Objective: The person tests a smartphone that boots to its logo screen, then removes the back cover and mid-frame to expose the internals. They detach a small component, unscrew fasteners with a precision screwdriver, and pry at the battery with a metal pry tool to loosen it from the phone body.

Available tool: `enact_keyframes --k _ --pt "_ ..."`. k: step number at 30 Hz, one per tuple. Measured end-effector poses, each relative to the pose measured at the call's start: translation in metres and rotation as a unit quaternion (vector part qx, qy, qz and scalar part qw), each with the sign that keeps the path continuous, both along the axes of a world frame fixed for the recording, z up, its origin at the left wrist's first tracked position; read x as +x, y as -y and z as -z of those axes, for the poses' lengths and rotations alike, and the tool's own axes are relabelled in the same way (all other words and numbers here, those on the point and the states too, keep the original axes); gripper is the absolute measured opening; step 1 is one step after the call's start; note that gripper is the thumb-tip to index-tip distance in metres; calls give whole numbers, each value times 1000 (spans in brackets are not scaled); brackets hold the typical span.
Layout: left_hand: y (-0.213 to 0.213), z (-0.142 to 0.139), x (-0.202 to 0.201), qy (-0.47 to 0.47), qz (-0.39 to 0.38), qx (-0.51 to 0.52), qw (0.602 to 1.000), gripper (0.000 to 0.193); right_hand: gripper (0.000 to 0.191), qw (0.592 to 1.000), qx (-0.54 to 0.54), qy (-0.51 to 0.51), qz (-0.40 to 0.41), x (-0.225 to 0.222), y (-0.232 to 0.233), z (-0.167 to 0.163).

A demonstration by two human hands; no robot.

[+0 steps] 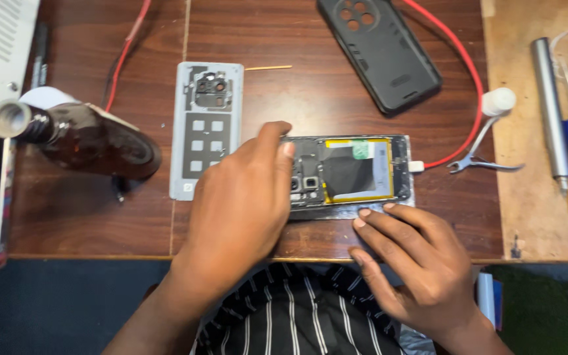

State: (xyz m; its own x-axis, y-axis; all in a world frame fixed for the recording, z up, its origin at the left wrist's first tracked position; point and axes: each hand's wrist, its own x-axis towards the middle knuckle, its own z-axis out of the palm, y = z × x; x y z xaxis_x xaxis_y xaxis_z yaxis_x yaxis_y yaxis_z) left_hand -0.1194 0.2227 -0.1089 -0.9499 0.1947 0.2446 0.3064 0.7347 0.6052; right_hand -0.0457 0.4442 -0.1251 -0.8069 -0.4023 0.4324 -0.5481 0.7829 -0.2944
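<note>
Phone: opened phone (346, 172), frame centre, flat; yellow-edged battery inside.
Left hand (238, 204): grip spread, pressing its camera end.
Right hand (415, 263): fingertips (361, 213) spread on lower edge.
Bottle: brown glass bottle (93, 138), upper left, on wooden surface (297, 92).

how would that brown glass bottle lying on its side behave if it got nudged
The brown glass bottle lies on its side on the wooden table, so its round body would probably roll. Being glass, it is likely stiff, smooth and breakable, and it lies near the table's left side. Its neck looks open, so any contents might spill; I cannot tell whether it holds liquid.
</note>
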Motion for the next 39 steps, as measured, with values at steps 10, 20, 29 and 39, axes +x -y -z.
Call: enact_keyframes --k 10,20,29,39 --pt "12 11 -8 -28 29 -187 982 24 29 1000 5 3 -3 -3 10 1" --pt "74 10 21 -123 -28 -107 986 23 34 994 96 -29 -50 -26 43 -9" --pt "75 27 42 -143 48 -23 988 31 35 987 134 -35 -82 -36 56 -10" --pt "74 30 32 -167 72 -55 982 25 35 994 74 -10 -83 -41 54 -7"
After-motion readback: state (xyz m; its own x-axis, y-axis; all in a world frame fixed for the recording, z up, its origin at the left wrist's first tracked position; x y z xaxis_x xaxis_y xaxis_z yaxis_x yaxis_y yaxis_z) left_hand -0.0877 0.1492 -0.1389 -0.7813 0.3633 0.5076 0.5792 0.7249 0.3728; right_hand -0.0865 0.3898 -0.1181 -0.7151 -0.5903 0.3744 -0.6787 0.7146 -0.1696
